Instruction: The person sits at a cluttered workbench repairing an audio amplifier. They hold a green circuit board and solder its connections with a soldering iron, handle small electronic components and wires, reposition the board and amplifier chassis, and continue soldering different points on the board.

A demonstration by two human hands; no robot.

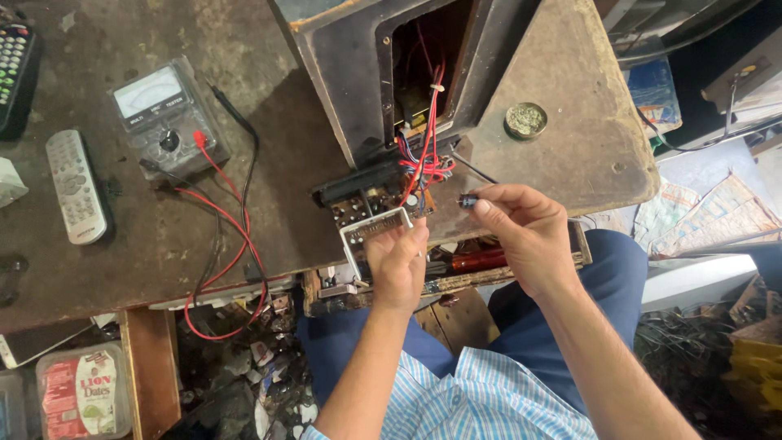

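**Two hands at a pulled-out circuit board**

Pinched between right thumb and forefinger is a small dark screwdriver, its thin shaft running to ten o'clock toward the wires; the right hand is closed on its handle, held like a pen, likely for fine control. Left hand clamps the near edge of the circuit board, thumb on the pale metal frame, seemingly steadying it where it hangs out of the cabinet on red and blue wires. The board sits just at ten o'clock of the left hand, at the table's near edge, over the person's lap.

At nine o'clock an analogue meter lies face up, its red and black leads trailing off the edge. Farther at nine o'clock a grey remote lies flat. At one o'clock stands a small round tin, open. At seven o'clock, below the table, sits a clear plastic tub with a red and white label; at two o'clock, a blue package
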